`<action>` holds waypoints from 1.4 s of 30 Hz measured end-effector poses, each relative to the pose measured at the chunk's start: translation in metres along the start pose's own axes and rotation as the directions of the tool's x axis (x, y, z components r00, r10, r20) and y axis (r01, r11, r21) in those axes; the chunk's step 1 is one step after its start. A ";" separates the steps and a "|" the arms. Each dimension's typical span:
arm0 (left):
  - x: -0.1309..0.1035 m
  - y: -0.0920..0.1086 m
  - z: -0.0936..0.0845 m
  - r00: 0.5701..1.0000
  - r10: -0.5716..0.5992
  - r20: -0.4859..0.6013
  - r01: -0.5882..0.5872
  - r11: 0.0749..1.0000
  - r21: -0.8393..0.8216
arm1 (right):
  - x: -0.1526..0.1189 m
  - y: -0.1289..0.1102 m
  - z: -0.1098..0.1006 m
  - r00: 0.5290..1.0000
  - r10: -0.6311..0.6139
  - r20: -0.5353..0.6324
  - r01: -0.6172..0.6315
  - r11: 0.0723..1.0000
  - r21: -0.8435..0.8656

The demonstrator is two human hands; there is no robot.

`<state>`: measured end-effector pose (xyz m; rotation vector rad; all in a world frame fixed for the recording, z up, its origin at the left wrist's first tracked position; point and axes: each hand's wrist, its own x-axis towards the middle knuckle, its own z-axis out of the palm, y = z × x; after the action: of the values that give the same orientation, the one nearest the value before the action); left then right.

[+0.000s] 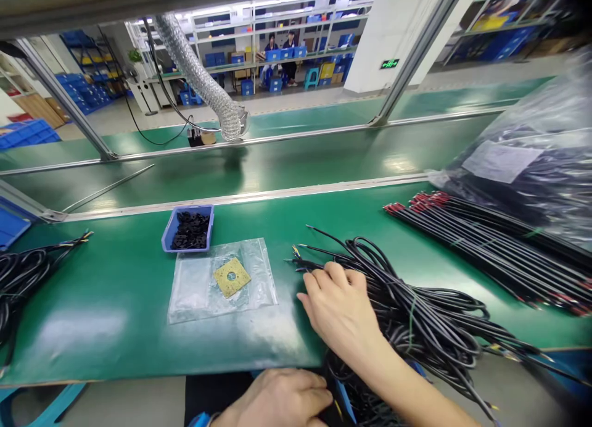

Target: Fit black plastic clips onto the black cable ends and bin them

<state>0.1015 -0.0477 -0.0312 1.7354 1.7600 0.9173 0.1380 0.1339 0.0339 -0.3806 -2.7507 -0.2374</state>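
My right hand (pixel 340 300) is closed round black cables at the left end of a large tangled bundle of black cables (pixel 416 310) on the green table. Thin coloured wire ends show just left of its fingers. Below the table's front edge, my left hand (pixel 289 396) is low in the view with its fingers curled; whatever it holds is hidden. A clear plastic bag (pixel 194 291) lies left of my right hand, with a yellowish square plate (pixel 232 277) with a central hole on it. Behind the bag stands a blue bin (pixel 209 228) of small black parts.
Straight black cables with red ends (pixel 472 242) lie at the right, beside a large plastic bag (pixel 550 137). More black cables (pixel 28 273) lie at the far left. A silver duct (pixel 198 69) hangs over the back rail. Two people sit in the background.
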 end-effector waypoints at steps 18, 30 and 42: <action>-0.014 -0.028 -0.185 0.692 -0.362 -0.625 0.621 0.739 0.260 | -0.021 -0.001 0.019 0.972 -0.164 -0.167 0.203 0.946 0.251; 0.033 -0.101 -0.262 0.802 -0.496 -0.332 0.596 0.641 0.484 | -0.028 -0.015 0.017 0.973 -0.186 -0.139 0.211 0.959 0.192; 0.026 -0.106 -0.249 0.731 -0.399 -0.553 0.642 0.676 0.362 | -0.051 0.007 -0.004 0.915 -0.391 -0.099 0.384 0.768 0.513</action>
<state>-0.1568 -0.0469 0.0534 1.1659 2.8511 0.5892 0.1875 0.1274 0.0196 0.3426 -2.7294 0.4220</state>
